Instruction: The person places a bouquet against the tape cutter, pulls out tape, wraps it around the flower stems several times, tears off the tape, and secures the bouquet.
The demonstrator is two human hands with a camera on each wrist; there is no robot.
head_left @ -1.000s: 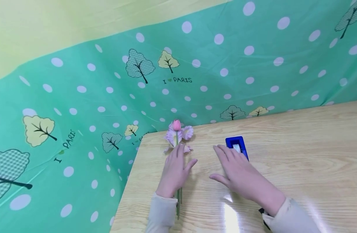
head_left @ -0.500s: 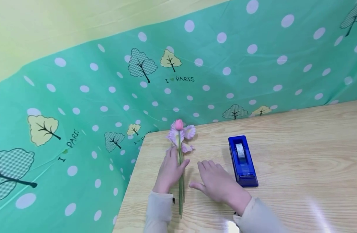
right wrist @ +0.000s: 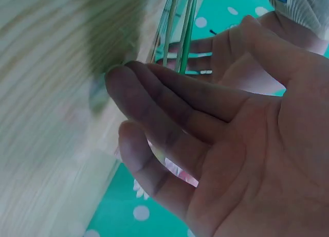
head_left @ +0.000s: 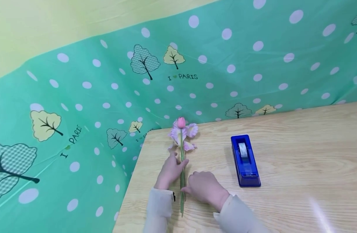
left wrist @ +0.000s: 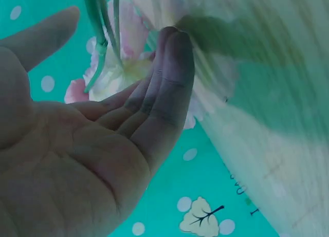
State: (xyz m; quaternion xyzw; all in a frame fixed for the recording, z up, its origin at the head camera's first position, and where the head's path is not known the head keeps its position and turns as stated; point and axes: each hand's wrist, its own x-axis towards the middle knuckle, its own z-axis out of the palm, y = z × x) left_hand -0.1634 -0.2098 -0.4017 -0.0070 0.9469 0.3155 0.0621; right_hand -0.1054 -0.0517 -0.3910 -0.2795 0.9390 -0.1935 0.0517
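Note:
A pink tulip and a pale purple ruffled flower lie together near the table's far left corner. Their long green stems run toward me. Along the left side of the stems is my left hand, thumb crossing over them in the head view. The left wrist view has its palm and fingers extended, thumb held apart. On the stems' other side is my right hand, its thumb overlapping the lower stems. Seen from the right wrist, its fingers are slightly bent beside the stems, nothing inside the palm.
A blue tape dispenser with a roll of tape stands to the right of my right hand. The wood-grain table meets a green dotted cloth at its back and left edges.
My right hand has moved left and nearer to me, from over the tape dispenser to the stems, uncovering the dispenser. My left hand has shifted slightly nearer, its thumb now across the stems.

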